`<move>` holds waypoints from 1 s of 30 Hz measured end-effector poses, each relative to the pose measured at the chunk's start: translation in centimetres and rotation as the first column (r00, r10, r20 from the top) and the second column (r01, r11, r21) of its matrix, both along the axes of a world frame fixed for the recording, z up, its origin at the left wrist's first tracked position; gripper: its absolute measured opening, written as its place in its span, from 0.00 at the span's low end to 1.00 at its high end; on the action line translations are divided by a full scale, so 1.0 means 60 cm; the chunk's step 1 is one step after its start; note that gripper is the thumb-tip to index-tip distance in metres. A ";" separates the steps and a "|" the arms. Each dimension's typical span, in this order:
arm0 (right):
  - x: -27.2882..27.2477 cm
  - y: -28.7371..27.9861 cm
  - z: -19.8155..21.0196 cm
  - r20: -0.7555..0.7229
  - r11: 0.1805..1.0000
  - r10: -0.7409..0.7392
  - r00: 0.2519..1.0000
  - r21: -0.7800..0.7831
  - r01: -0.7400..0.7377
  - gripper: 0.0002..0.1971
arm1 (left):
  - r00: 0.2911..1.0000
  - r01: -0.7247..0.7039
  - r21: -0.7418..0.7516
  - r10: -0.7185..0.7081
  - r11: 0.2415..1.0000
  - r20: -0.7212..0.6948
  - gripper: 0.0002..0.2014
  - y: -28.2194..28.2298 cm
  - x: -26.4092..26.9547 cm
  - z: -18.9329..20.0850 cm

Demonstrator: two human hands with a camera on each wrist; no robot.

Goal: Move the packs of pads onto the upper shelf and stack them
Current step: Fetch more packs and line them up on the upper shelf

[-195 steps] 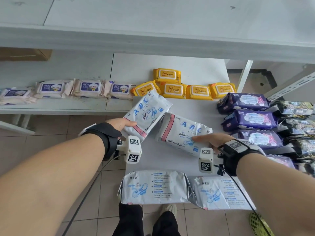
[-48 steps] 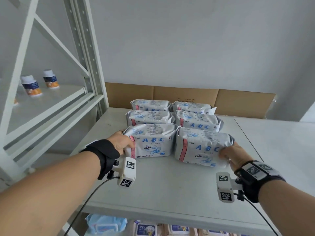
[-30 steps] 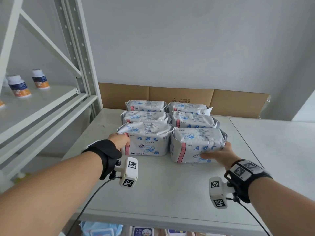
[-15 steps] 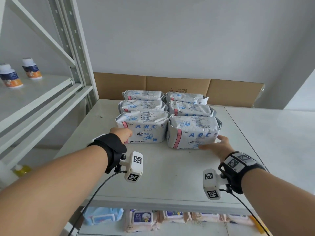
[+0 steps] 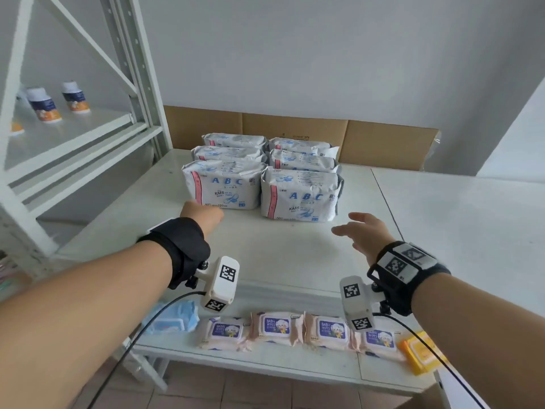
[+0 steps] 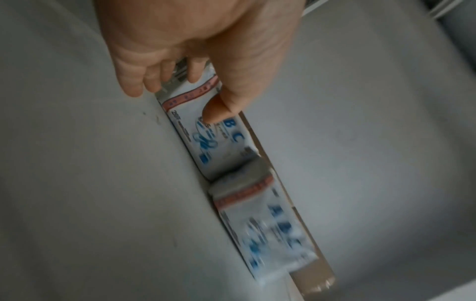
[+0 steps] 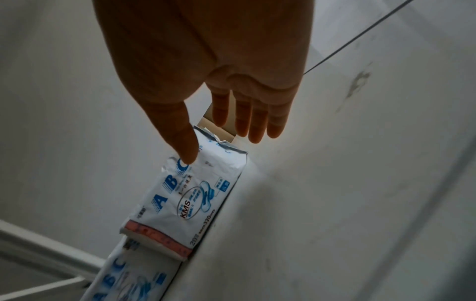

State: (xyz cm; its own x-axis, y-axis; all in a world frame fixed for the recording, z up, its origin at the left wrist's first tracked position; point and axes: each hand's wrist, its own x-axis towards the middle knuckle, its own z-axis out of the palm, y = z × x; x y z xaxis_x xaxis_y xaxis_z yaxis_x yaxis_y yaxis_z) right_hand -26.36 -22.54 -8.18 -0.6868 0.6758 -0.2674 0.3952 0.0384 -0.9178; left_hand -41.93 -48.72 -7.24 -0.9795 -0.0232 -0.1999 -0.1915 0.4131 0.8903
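Observation:
Several white "ABC" packs of pads stand on the upper shelf (image 5: pixel 280 255) in two columns, three rows deep. The front left pack (image 5: pixel 225 185) and front right pack (image 5: pixel 300 197) stand side by side, touching. My left hand (image 5: pixel 203 215) hovers just in front of the front left pack (image 6: pixel 206 138), fingers loosely curled and holding nothing. My right hand (image 5: pixel 358 231) floats over the shelf, a short way before the front right pack (image 7: pixel 195 195), with its fingers spread and empty.
Brown cardboard (image 5: pixel 383 143) lines the wall behind the packs. A grey rack upright (image 5: pixel 132 69) and a side shelf with small bottles (image 5: pixel 73 97) stand at the left. On the lower shelf lie baby-wipes packs (image 5: pixel 274 327), a blue pack (image 5: pixel 174 318) and a yellow pack (image 5: pixel 421 352).
Both hands have left the two front packs and drawn back toward me. The packs stay put in the front row. The view has tipped down, showing the lower shelf.

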 end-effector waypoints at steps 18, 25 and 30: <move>0.427 0.086 -0.044 -0.068 0.992 0.118 0.991 0.048 -0.115 0.25 | 0.925 0.377 -0.116 -0.379 0.919 0.005 0.28 0.149 0.485 -0.047; 0.661 0.091 -0.133 0.174 0.972 0.009 0.985 0.230 -0.050 0.26 | 0.870 0.490 -0.094 -0.480 0.867 0.108 0.27 0.172 0.652 -0.153; 0.832 0.092 -0.191 0.347 0.975 -0.058 0.936 0.221 -0.022 0.29 | 0.834 0.526 -0.066 -0.500 0.848 0.233 0.27 0.173 0.783 -0.228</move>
